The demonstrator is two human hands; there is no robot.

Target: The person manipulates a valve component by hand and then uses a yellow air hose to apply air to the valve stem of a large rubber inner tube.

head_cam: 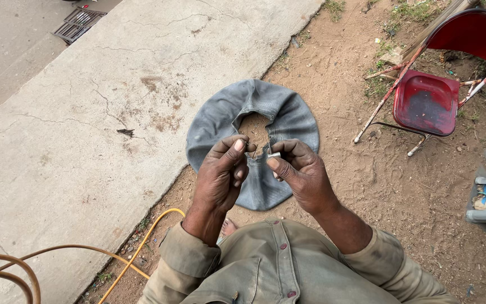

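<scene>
Both hands (262, 169) pinching small metal piece (273, 155)

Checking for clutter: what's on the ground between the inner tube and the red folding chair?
In the head view, only bare dirt lies between the inner tube and the red folding chair.

Bare dirt lies open beyond and to the right of the fingers (237, 147), where only a flattened grey inner tube (288, 115) lies below them, while a red folding chair (428, 101) stands well off to the far right and yellow hoses (136, 253) trail near-left.
</scene>
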